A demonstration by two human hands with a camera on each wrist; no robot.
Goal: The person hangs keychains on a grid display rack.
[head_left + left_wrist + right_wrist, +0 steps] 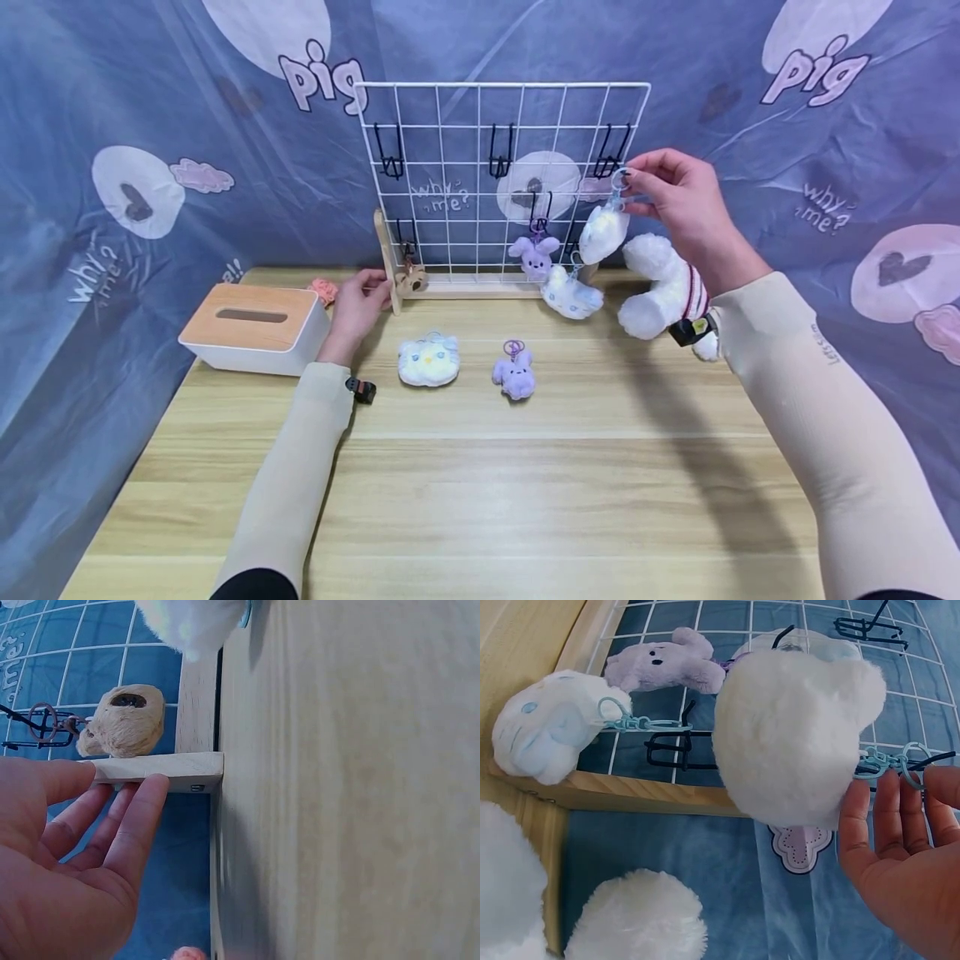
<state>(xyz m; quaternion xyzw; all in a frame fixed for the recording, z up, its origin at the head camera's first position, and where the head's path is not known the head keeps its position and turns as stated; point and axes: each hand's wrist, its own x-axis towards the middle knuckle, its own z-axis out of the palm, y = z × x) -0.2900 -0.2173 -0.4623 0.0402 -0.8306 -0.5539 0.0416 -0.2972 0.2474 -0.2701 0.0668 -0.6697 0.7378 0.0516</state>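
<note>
My right hand pinches the light blue ring of a white plush keychain at the rack's upper right. The ring is beside a black hook; whether the hook passes through it I cannot tell. In the right wrist view the plush hangs with its plain back showing. Low on the rack's left, my left hand grips the wooden side post between thumb and fingers. Just past that post hangs a brown plush keychain.
The white wire grid carries a purple plush and another white plush on lower hooks. A white plush and a purple plush lie on the table. A tissue box stands left, a large white stuffed toy right.
</note>
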